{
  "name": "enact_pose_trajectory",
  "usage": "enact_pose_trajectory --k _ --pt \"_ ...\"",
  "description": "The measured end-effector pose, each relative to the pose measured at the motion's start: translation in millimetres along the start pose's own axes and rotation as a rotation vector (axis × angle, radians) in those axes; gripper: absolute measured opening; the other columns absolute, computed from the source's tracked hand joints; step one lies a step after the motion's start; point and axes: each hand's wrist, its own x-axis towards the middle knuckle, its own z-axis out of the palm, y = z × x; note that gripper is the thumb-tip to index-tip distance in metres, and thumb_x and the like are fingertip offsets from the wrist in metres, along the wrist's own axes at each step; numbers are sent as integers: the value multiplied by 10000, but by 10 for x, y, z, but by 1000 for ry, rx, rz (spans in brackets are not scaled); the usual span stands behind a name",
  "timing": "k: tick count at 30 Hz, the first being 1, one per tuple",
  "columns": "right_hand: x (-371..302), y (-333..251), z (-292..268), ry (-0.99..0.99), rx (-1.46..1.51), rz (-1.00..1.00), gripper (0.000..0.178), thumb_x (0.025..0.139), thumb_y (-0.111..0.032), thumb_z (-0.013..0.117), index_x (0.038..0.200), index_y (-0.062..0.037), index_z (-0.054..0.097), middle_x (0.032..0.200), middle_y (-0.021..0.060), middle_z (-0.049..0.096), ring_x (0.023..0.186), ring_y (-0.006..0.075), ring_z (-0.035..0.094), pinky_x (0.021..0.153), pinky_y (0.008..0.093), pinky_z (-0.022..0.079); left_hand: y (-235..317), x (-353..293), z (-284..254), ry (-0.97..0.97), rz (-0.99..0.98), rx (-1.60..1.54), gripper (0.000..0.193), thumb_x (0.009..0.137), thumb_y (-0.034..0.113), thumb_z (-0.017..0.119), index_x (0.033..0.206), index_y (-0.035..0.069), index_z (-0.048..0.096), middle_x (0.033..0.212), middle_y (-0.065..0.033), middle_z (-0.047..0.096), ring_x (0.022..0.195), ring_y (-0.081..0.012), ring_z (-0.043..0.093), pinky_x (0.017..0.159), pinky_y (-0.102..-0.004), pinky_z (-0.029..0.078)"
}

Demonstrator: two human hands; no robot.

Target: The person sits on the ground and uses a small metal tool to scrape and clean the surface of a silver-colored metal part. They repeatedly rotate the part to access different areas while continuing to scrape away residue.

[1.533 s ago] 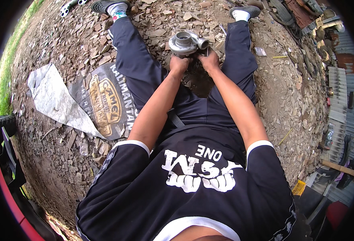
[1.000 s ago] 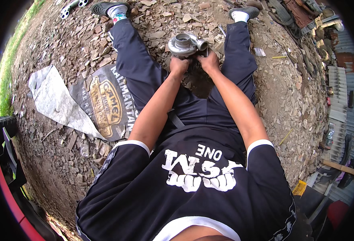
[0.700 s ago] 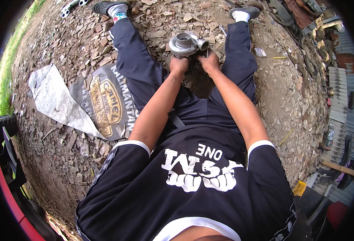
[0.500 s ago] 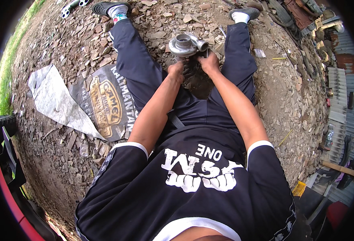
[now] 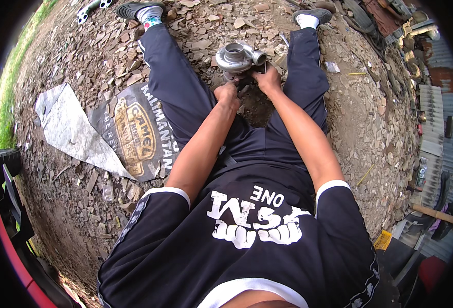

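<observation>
A silvery metal turbocharger (image 5: 235, 58) is between my spread legs, its round inlet facing up and its outlet pipe to the right. My right hand (image 5: 268, 79) is closed round its lower right side, just under the outlet; a thin metal edge shows by the fingertips. Below the near side of the housing, my left hand (image 5: 227, 92) is closed, with its fingertips against the darker lower part. What those fingers pinch is hidden by the hand and the housing above. The turbocharger's underside is in shadow.
Broken stone and tile shards (image 5: 200, 43) cover the ground. A dark printed sheet with a pale folded part (image 5: 67, 128) lies left of my leg. Corrugated metal sheets (image 5: 432, 118) and a wooden handle (image 5: 436, 215) are at the right. A red-edged vehicle part (image 5: 5, 231) stands at the left.
My left hand has shifted slightly, its wrist turning and its forearm moving a little to the right. The turbocharger and my right hand stay almost in place.
</observation>
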Motion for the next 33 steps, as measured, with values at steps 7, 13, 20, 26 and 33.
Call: enact_pose_trajectory --k 7,13,20,26,33 --pt "42 67 26 -16 -41 25 549 697 -327 807 1158 -74 650 1055 183 700 1015 349 661 878 425 510 90 -77 15 181 335 609 383 810 120 749 1055 -140 612 1015 -182 673 871 -271 678 716 -364 540" --pt "94 188 62 -23 -3 -4 568 703 -333 797 1179 -70 634 1068 194 692 1025 363 654 886 434 505 121 101 20 215 295 782 410 790 136 756 1042 -155 615 991 -187 679 906 -277 675 752 -376 537" --pt "76 126 29 -8 -28 -43 574 708 -332 794 1192 -72 628 1079 196 688 1037 369 646 880 438 503 106 438 -109 -234 -135 189 118 876 32 602 983 1 639 926 -117 644 835 -262 659 729 -437 611" --pt "12 -73 -49 -68 -73 40 566 710 -334 795 1187 -77 632 1085 192 688 1045 365 644 884 437 500 125 601 -190 -186 -46 349 129 906 72 566 1019 29 609 929 -90 615 813 -227 619 769 -437 607" --pt "54 30 0 -41 -68 22 597 721 -323 793 1229 -71 604 1126 198 675 1064 364 638 904 434 498 264 236 -114 -270 -136 245 166 907 122 593 1031 14 605 924 -98 628 828 -216 638 773 -441 609"
